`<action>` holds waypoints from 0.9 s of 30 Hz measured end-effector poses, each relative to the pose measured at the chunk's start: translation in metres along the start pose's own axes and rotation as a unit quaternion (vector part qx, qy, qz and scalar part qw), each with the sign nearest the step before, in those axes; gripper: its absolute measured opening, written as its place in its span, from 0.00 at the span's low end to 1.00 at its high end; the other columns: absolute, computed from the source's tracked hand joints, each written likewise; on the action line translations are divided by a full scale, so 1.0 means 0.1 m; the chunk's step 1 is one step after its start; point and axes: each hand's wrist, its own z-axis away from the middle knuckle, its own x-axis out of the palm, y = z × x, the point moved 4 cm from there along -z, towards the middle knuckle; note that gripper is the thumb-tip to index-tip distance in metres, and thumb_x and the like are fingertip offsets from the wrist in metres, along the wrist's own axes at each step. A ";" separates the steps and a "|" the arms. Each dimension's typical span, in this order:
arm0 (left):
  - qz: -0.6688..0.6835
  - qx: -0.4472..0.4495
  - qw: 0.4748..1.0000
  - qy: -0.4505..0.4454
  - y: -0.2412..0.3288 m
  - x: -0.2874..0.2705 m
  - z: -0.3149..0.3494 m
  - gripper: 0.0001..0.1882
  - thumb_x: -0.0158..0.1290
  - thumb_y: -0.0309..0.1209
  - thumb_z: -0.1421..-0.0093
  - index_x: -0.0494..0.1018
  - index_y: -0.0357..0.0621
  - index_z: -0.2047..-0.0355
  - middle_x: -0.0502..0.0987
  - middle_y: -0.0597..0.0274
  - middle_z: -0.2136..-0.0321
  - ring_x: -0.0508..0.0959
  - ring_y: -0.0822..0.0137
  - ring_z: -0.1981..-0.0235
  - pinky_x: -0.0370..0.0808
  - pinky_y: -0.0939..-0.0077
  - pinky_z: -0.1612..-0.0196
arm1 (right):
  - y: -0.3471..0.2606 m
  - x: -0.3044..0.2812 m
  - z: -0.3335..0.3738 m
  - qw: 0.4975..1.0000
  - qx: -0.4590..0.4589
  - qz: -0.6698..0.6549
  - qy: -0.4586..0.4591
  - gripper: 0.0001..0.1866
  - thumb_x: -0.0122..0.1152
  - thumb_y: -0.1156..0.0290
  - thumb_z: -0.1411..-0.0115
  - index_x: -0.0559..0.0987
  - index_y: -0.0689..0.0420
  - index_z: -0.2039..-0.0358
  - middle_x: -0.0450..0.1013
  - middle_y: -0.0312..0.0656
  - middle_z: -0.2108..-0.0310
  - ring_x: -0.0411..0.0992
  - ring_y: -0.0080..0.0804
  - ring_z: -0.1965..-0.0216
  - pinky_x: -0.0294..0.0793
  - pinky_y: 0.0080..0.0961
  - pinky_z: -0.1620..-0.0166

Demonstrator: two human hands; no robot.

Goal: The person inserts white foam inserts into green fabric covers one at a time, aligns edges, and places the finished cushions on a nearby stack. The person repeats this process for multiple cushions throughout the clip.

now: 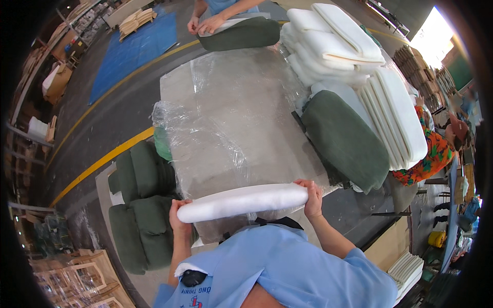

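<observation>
The left hand [178, 214] grips one end of a rolled white foam pad [244, 201]; its fingers are closed around that end. The right hand [311, 197] grips the opposite end, fingers curled over the top of the roll. The pad runs between the two sets of fingers, nearly level, with the right end slightly higher. It is held above the near edge of a grey table [174, 84].

Just beyond the fingers, a sheet of clear plastic film [226, 123] lies crumpled across the table top. Beyond the right-hand fingers and to their right, a dark green cushion [346, 141] leans on the table edge. Behind it stands a stack of white foam pads [395, 118], with more folded white foam [334, 41] piled further back.

Below and to the left of the left-hand fingers, several green cushions [141, 205] are stacked beside the table.

At the far end of the table, another person's hands [205, 24] rest on a second green cushion [241, 33]. A yellow line [102, 161] crosses the floor to the left, and a blue mat [133, 49] lies beyond it.
</observation>
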 end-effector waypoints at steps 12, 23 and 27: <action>-0.676 0.236 0.570 -0.404 0.43 2.13 0.81 0.37 0.72 0.41 0.49 0.74 0.45 0.40 0.79 0.55 0.44 0.79 0.48 0.44 0.74 0.53 0.40 | -0.17 -0.31 -0.19 0.980 0.117 -0.047 -0.153 0.46 0.31 0.34 0.23 0.69 0.64 0.29 0.68 0.52 0.30 0.61 0.46 0.26 0.55 0.41 0.23; -0.717 0.211 0.525 -0.407 -0.01 1.84 0.82 0.38 0.67 0.31 0.51 0.73 0.49 0.37 0.78 0.54 0.38 0.81 0.40 0.44 0.80 0.52 0.42 | -0.43 -0.02 0.01 0.760 0.170 0.432 -0.455 0.51 0.24 0.32 0.24 0.52 0.70 0.23 0.45 0.61 0.21 0.38 0.56 0.19 0.38 0.49 0.19; -0.713 0.252 0.518 -0.401 -0.08 1.77 0.83 0.34 0.63 0.29 0.48 0.74 0.48 0.38 0.80 0.54 0.41 0.83 0.40 0.48 0.82 0.55 0.45 | -0.26 0.23 -0.09 0.734 0.173 0.444 -0.485 0.52 0.23 0.31 0.24 0.49 0.70 0.22 0.39 0.60 0.19 0.32 0.56 0.18 0.35 0.53 0.20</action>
